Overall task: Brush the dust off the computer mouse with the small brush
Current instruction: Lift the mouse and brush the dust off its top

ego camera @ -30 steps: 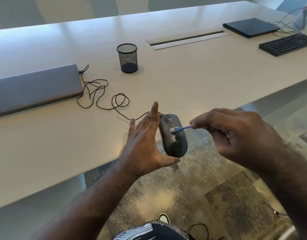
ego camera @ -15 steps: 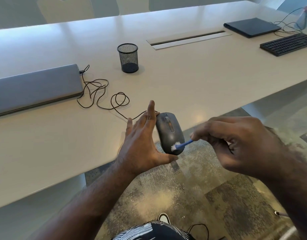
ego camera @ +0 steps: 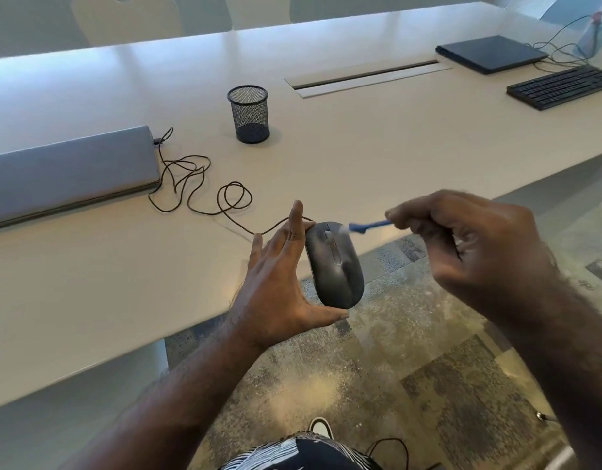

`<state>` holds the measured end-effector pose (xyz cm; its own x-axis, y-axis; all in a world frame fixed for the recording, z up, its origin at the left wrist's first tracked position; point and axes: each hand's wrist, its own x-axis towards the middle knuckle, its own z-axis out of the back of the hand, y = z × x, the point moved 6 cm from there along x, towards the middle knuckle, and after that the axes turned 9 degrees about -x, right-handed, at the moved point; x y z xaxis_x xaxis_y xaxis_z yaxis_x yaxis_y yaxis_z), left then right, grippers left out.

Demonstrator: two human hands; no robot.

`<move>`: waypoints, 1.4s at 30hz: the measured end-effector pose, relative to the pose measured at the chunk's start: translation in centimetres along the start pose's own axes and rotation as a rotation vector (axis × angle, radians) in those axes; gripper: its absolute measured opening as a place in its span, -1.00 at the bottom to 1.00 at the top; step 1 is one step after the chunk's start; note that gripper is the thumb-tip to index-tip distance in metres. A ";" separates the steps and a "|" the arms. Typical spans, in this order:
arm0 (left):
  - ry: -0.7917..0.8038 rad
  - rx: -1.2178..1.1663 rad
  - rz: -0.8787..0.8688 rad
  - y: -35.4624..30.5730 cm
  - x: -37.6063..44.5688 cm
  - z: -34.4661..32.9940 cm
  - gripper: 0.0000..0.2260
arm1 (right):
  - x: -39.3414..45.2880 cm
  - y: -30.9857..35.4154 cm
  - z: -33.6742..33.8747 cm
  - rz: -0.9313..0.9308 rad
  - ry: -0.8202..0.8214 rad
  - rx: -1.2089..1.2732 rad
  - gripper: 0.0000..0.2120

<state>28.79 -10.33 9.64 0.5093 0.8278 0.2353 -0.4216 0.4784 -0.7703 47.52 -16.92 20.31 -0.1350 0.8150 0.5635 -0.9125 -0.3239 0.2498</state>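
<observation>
- White table carries a mesh cup
- Left hand holds the mouse past the table edge, thumb under, fingers behind
- Right hand pinches the blue brush, bristles at the mouse's front

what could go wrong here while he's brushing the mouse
The left hand holds the mouse only between thumb and straight fingertips, out past the table edge; a firmer stroke of the brush could knock it loose toward the floor. Its cable lies in loose loops up to the grey laptop, so a drop might tug that plug. The right hand pinches just the end of the brush, which could slip.
</observation>
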 end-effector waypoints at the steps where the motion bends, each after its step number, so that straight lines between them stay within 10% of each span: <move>1: 0.008 -0.003 -0.009 -0.1 -0.1 -0.1 0.31 | 0.2 -0.1 -0.1 -0.020 -0.020 -0.009 -0.77; 42: -0.014 0.042 0.018 0.1 0.5 -0.4 0.32 | 0.3 3.2 -2.7 0.161 0.255 -0.078 -0.71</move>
<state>29.33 -10.01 9.42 0.4911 0.8403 0.2295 -0.4623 0.4747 -0.7490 43.53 -16.40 19.21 -0.3638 0.8536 0.3728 -0.8971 -0.4288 0.1066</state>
